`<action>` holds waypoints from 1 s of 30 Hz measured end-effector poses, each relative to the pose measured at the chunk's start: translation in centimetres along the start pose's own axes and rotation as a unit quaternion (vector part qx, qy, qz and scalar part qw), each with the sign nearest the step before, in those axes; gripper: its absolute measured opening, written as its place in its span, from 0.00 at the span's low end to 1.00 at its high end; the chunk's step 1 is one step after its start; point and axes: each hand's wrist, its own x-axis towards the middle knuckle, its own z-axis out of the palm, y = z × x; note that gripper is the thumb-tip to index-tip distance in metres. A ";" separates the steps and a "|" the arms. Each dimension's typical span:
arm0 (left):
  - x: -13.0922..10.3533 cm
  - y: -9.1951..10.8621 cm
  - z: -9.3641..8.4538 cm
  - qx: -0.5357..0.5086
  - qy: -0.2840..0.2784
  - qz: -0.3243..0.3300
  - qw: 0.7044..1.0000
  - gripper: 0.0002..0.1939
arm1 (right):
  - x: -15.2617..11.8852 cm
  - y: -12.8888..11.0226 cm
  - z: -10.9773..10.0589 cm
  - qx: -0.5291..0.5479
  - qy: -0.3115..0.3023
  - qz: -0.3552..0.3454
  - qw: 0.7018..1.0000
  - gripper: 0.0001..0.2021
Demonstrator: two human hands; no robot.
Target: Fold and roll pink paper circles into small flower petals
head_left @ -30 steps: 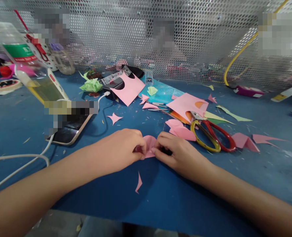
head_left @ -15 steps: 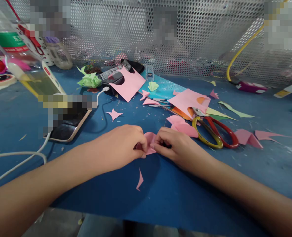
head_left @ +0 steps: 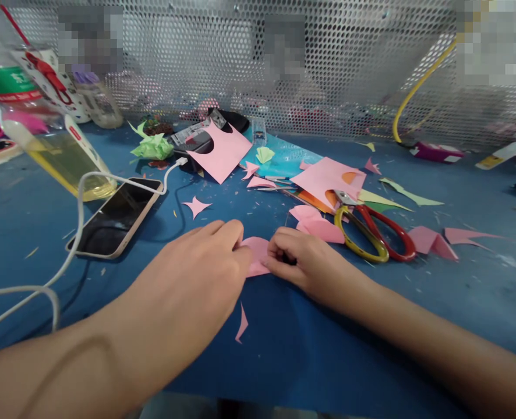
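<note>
The small pink paper (head_left: pixel 257 256) is in the middle of the frame, between the two hands. The right hand (head_left: pixel 304 256) pinches its right edge with thumb and finger. The left hand (head_left: pixel 192 279) is curled up at its left edge. Its fingertips are hidden, so I cannot tell if it pinches the paper.

A thin pink scrap (head_left: pixel 242 325) lies on the table just below the hands. Round pink pieces (head_left: pixel 317 226) lie just behind the right hand. Next to them are scissors (head_left: pixel 349 199) with one yellow handle and one red.

Farther up are two big pink sheets with bites cut out, one (head_left: pixel 223 152) near the top middle and one (head_left: pixel 328 177) to its right. A shiny blue sheet (head_left: pixel 286 157) lies between them.

At the left, a phone (head_left: pixel 118 218) lies flat by a white cord (head_left: pixel 81 203). A bottle (head_left: pixel 7 87) with a green label is at the upper left.

The table (head_left: pixel 319 349) is blue, with tiny bits and pale marks on it. A silver wall (head_left: pixel 188 52) full of little holes goes across the top, and a yellow cord (head_left: pixel 419 87) hangs down at the upper right.
</note>
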 end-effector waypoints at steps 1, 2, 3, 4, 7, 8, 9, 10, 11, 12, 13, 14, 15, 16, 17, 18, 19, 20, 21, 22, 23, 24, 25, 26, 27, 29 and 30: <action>0.0 0.1 0.1 0.014 -0.005 0.009 1.000 0.14 | 0.0 0.0 0.0 -0.002 0.003 -0.002 1.000 0.09; 0.1 0.2 0.3 0.025 -0.010 0.018 0.999 0.15 | 0.0 0.1 0.1 -0.005 0.006 -0.004 1.000 0.09; 0.2 0.3 0.7 0.032 -0.013 0.031 0.999 0.16 | 0.0 0.2 0.1 -0.008 0.009 -0.006 1.000 0.10; 0.3 0.4 1.2 0.036 -0.008 0.048 0.998 0.17 | -0.1 0.3 0.2 -0.010 0.012 -0.008 1.000 0.09; 0.1 1.4 2.8 0.063 0.029 0.091 0.993 0.18 | -0.1 0.4 0.3 -0.014 0.022 -0.012 1.000 0.09; -0.2 1.8 3.2 0.081 0.045 0.100 0.991 0.19 | -0.1 0.4 0.4 -0.016 0.025 -0.013 0.999 0.09; -0.4 2.2 3.5 0.097 0.055 0.103 0.988 0.20 | -0.1 0.4 0.4 -0.018 0.029 -0.015 0.999 0.08; -0.7 2.6 3.7 0.106 0.067 0.108 0.986 0.21 | -0.1 0.3 0.4 -0.020 0.032 -0.016 0.999 0.08; -0.9 2.9 3.8 0.112 0.079 0.113 0.984 0.21 | -0.1 0.3 0.4 -0.022 0.036 -0.017 0.999 0.08; -1.0 3.1 3.9 0.116 0.090 0.115 0.982 0.21 | -0.1 0.2 0.3 -0.022 0.038 -0.019 0.999 0.08; -1.1 3.2 3.9 0.117 0.102 0.117 0.981 0.21 | -0.2 0.2 0.3 -0.022 0.038 -0.019 0.999 0.07; -1.2 3.3 3.8 0.119 0.112 0.117 0.980 0.21 | -0.2 0.1 0.3 -0.023 0.038 -0.018 0.999 0.07; -1.2 3.3 3.8 0.122 0.120 0.116 0.978 0.21 | -0.2 0.0 0.3 -0.023 0.036 -0.017 0.999 0.07; -1.2 3.3 3.8 0.123 0.127 0.114 0.978 0.21 | -0.1 -0.1 0.3 -0.024 0.033 -0.015 0.999 0.06; -1.2 3.3 3.8 0.123 0.130 0.112 0.977 0.22 | -0.1 -0.1 0.3 -0.024 0.030 -0.012 0.999 0.06; -1.1 3.3 3.8 0.123 0.135 0.109 0.977 0.22 | -0.1 -0.2 0.2 -0.023 0.026 -0.009 0.999 0.07; -1.1 3.3 3.8 0.121 0.138 0.108 0.977 0.23 | -0.1 -0.2 0.2 -0.022 0.024 -0.006 0.999 0.07; -1.1 3.3 3.8 0.121 0.139 0.107 0.977 0.23 | -0.1 -0.3 0.2 -0.020 0.023 -0.004 1.000 0.07; -1.1 3.3 3.8 0.119 0.141 0.105 0.977 0.23 | 0.0 -0.3 0.2 -0.019 0.022 -0.002 1.000 0.07; -1.1 3.3 3.8 0.118 0.142 0.104 0.977 0.23 | 0.0 -0.3 0.2 -0.019 0.023 -0.002 1.000 0.07; -1.1 3.3 3.7 0.118 0.143 0.104 0.977 0.23 | 0.0 -0.3 0.2 -0.020 0.024 -0.003 1.000 0.07; -1.1 3.3 3.7 0.116 0.143 0.103 0.977 0.23 | 0.0 -0.3 0.2 -0.021 0.024 -0.004 0.999 0.07; -1.1 3.3 3.7 0.115 0.142 0.101 0.978 0.23 | 0.0 -0.3 0.3 -0.023 0.023 -0.005 0.999 0.08; -1.1 3.3 3.7 0.114 0.142 0.100 0.978 0.23 | 0.0 -0.3 0.3 -0.025 0.022 -0.005 0.999 0.08; -1.1 3.3 3.7 0.112 0.141 0.099 0.979 0.23 | 0.0 -0.3 0.3 -0.027 0.022 -0.005 0.999 0.08; -1.2 3.3 3.7 0.108 0.138 0.098 0.980 0.24 | -0.1 -0.3 0.3 -0.030 0.020 -0.005 0.999 0.08; -1.3 3.4 3.6 0.107 0.135 0.097 0.980 0.24 | -0.1 -0.3 0.3 -0.031 0.021 -0.005 0.999 0.08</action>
